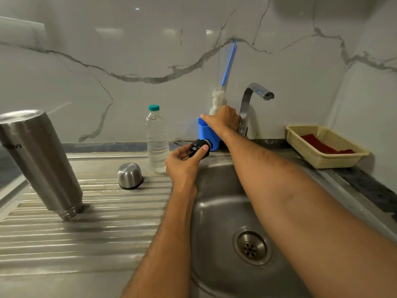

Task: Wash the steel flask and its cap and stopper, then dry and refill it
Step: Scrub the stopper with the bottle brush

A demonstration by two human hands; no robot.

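The steel flask [40, 160] stands mouth-down on the ribbed drainboard [96, 222] at the left. Its steel cap [130, 175] sits dome-up on the drainboard, further right. My left hand [184, 162] grips the black stopper [199, 148] over the sink's back left corner. My right hand [223, 119] reaches over the rim of a blue holder [207, 134] at the foot of a bottle brush [219, 100] with a blue handle. Its fingers are hidden behind the back of the hand.
A clear water bottle [156, 140] with a teal lid stands behind the cap. The tap [253, 97] rises just right of the holder, with no water running. The steel sink [214, 211] has a drain [251, 247]. A beige basket [335, 158] holding a red cloth [322, 145] sits at the right.
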